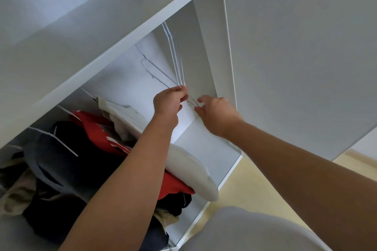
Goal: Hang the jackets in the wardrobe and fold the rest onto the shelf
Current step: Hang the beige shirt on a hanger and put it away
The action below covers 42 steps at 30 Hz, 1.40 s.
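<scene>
Wardrobe interior, camera tilted. Far left: grey jacket (38, 149), dark garment (67, 136), red garment (91, 126) and cream garment (124, 116), each already on a white hanger and packed close together; this part of the hanging looks done. No folded pile can be seen on the shelf board (122, 26) above, so folding appears to remain. Centre: left hand (168, 102), fingers curled, pinching the lower ends of the empty hangers (175, 57). These are bunched flat together near the right side wall, with their long edges running from under the shelf board down to the hand; the hooks are hidden. Right: right hand (216, 116), fingers loosely spread and holding nothing, just beside the hangers' lowest loop; contact cannot be told. Far right: open wardrobe door (295, 47). Judged stage: fetching a hanger for another jacket.
</scene>
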{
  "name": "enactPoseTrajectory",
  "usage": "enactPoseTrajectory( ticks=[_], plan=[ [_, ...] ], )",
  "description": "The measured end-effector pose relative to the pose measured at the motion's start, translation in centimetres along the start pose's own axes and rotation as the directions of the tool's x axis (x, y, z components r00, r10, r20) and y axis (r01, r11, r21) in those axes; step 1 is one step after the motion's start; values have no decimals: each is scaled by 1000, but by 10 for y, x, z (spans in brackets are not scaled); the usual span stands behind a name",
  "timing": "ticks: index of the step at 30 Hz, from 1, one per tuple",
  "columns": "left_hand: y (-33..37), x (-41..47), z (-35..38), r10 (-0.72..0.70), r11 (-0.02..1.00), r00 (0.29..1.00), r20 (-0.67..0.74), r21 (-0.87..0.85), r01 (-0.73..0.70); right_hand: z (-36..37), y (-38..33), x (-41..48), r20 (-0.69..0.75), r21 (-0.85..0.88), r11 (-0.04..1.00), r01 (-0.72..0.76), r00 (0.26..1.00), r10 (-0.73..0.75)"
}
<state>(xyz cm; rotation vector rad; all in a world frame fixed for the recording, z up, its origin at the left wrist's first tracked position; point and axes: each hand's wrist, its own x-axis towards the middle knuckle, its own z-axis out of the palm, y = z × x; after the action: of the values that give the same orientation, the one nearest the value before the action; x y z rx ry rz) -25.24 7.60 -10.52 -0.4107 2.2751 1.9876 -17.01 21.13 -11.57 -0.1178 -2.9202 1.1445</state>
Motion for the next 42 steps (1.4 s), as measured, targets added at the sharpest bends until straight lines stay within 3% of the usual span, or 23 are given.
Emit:
enactPoseTrajectory(
  ticks=[5,10,16,22,26,31,35,38,42],
  plan=[
    [-10,-19,-3,-90,995,994,69,-27,92,0,6,-15,-28,-52,999,0,1000,-2],
    [-19,-23,-13,-191,938,949,251,-238,252,-9,13,-27,-27,-95,995,5,1000,-8],
    [-38,-14,-16,-307,854,931,195,-376,360,-31,30,-47,-126,-124,992,-32,992,16],
    [-71,-18,-5,-503,814,832,233,-196,547,-54,44,-84,-298,37,999,-40,953,49],
    [-92,-37,25,-565,813,777,276,28,581,-62,50,-111,-357,117,992,-42,930,82],
    [-108,-69,73,-545,828,790,280,329,454,-82,61,-138,-509,175,980,-89,844,168],
    [-112,-92,105,-472,854,804,363,416,313,-98,72,-160,-691,162,974,-160,686,228],
    [-118,-103,126,-448,873,761,469,412,260,-106,81,-181,-777,139,961,-239,575,255],
    [-126,-116,148,-430,888,665,611,418,190,-108,96,-218,-813,254,912,-323,439,382]
  ],
)
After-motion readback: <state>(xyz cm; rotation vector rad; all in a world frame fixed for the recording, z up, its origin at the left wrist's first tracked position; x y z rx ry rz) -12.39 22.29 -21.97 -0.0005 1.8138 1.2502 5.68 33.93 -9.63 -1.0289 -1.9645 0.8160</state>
